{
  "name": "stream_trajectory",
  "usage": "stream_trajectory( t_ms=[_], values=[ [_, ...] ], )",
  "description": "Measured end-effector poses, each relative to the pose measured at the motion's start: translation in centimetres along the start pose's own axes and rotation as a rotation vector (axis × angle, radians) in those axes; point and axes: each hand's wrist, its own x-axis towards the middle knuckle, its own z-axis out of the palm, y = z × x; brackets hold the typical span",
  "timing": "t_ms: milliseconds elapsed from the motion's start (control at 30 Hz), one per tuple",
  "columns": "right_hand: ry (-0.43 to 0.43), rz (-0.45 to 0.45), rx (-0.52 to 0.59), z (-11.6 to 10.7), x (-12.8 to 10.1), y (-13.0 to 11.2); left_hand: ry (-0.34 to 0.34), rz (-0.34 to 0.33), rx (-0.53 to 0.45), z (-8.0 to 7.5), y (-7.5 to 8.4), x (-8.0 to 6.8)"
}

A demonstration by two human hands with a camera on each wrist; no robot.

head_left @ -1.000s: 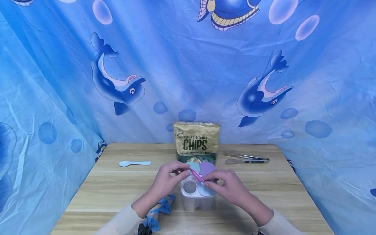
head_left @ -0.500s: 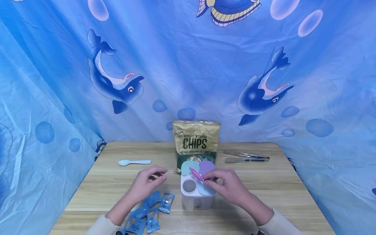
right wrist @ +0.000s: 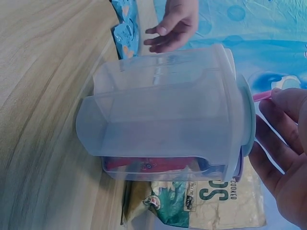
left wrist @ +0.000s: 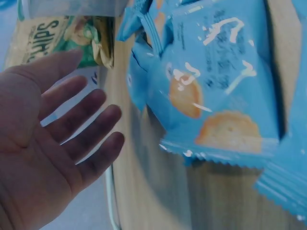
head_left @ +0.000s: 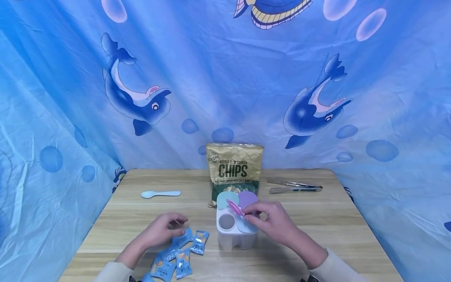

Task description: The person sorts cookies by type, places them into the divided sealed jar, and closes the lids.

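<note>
My right hand (head_left: 276, 222) pinches a small pink lid (head_left: 233, 206), tilted up over a clear plastic container (head_left: 237, 239) with a white top. Beside that lid, a round opening (head_left: 227, 222) shows at the front left of the top. A mint lid (head_left: 227, 199), a purple lid (head_left: 248, 198) and a pale blue lid (head_left: 246, 225) cover its other parts. My left hand (head_left: 163, 231) holds nothing and hovers just above several blue snack packets (head_left: 183, 263). In the left wrist view its fingers are loosely extended beside a packet (left wrist: 220, 86) printed with biscuits.
Behind the container stands a gold and green chips bag (head_left: 234, 164). A light blue spoon (head_left: 161, 194) lies at the back left of the wooden table (head_left: 317, 235). Metal-handled tongs (head_left: 296, 190) lie at the back right. A blue sea-print curtain (head_left: 225, 78) surrounds the table.
The left hand has released the pink lid and moved left and down to the blue packets. The right hand stays in place, still pinching the lid.
</note>
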Motion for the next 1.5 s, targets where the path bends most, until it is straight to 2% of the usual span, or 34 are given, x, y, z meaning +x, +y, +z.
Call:
stream_trajectory(
  t_ms=[133, 333, 567, 767, 1067, 1500],
  values=[
    [-0.005, 0.004, -0.006, -0.1, 0.1, -0.1, -0.053, -0.015, -0.018, 0.1, -0.8, -0.1],
    [-0.022, 0.019, -0.008, -0.1, 0.0, -0.2, -0.064, -0.028, -0.027, 0.7, -1.4, -0.2],
    [-0.020, 0.010, 0.000, -0.1, -0.1, -0.1, -0.094, -0.029, 0.036, 1.2, -1.5, -0.3],
    [-0.016, -0.009, 0.009, -0.1, 0.0, -0.1, -0.073, -0.027, 0.099, 1.4, -1.5, -0.1],
    [-0.023, -0.019, 0.037, -0.1, 0.1, -0.1, -0.050, -0.028, 0.113, 1.4, -1.2, -0.2],
    [-0.018, -0.031, 0.025, -0.1, 0.0, 0.0, 0.015, -0.005, 0.041, 0.5, -1.1, -0.4]
  ],
)
